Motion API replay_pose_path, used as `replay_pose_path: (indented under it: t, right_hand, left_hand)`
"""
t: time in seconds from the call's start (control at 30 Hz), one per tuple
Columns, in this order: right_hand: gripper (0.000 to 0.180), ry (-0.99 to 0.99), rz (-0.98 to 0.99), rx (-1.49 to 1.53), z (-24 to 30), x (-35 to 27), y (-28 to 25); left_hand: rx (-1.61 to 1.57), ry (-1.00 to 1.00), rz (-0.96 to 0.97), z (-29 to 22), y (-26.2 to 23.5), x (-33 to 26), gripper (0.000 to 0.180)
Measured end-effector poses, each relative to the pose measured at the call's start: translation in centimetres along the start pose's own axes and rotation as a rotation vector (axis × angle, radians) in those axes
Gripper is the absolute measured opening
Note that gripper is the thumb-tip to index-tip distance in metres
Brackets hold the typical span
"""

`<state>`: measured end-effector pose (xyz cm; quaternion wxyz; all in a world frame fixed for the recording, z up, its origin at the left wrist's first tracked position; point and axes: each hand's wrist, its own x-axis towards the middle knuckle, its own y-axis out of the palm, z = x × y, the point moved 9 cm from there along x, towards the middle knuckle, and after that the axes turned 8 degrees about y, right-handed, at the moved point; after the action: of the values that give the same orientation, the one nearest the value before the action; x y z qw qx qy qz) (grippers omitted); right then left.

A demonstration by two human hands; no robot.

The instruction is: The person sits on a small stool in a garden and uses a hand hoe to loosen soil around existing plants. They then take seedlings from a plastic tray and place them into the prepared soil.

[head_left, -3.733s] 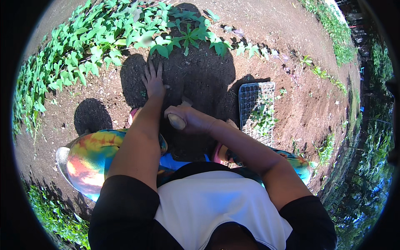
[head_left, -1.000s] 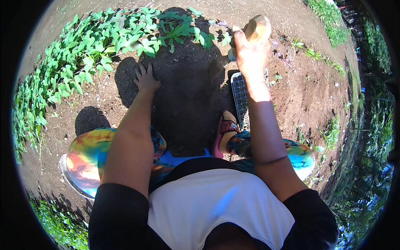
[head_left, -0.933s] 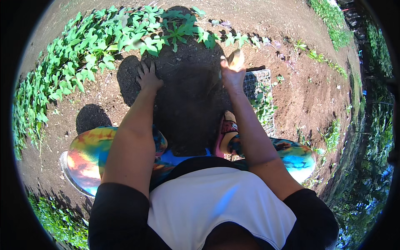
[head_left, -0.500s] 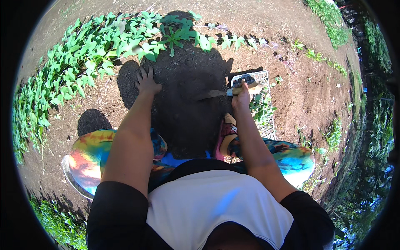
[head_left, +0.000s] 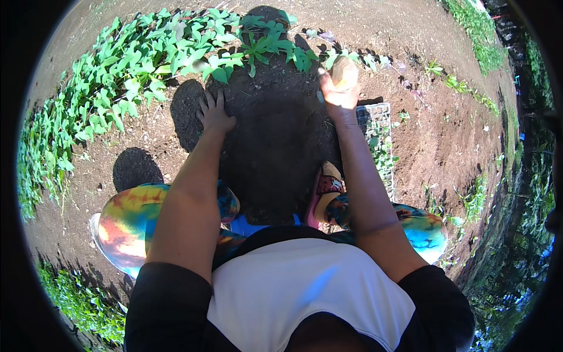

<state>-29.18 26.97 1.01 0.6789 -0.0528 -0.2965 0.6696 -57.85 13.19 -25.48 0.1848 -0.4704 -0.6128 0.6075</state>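
My left hand [head_left: 216, 116] lies with fingers spread on the shaded soil [head_left: 270, 135], near the leafy plants. My right hand [head_left: 340, 101] is closed around the handle of a trowel [head_left: 345, 73]; the wooden handle end catches bright sun above the fist. Its blade is hidden now, lost behind the hand or in the dark shadow. Between my feet the ground lies in deep shade, so its detail is hard to make out.
A seedling tray [head_left: 384, 146] with small green plants lies right of my right forearm. Broad-leaved green plants [head_left: 123, 76] run along the left and far side. A sandalled foot [head_left: 324, 190] rests near the tray. Something blue [head_left: 264, 226] shows beneath me.
My right hand has moved farther away, off the tray's near corner, and turned the trowel so its handle end points away and up. My left hand keeps its place on the soil.
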Motion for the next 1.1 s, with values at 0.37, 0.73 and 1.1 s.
replay_pose_path:
  t: [0.37,0.73,1.1]
  right_hand:
    - [0.006,1.025,-0.245,0.99,-31.8,-6.5,0.1]
    - [0.042,-0.291,0.143,0.047,4.1,1.1,0.3]
    - [0.01,0.404,0.13,0.324,-19.3,-3.9,5.2]
  left_hand:
    - [-0.012,0.0,0.122,0.6,0.4,1.1,0.113]
    - [-0.021,0.001,0.093,0.3,0.1,0.7,0.111]
    - [-0.059,0.002,0.158,0.9,0.5,0.9,0.109]
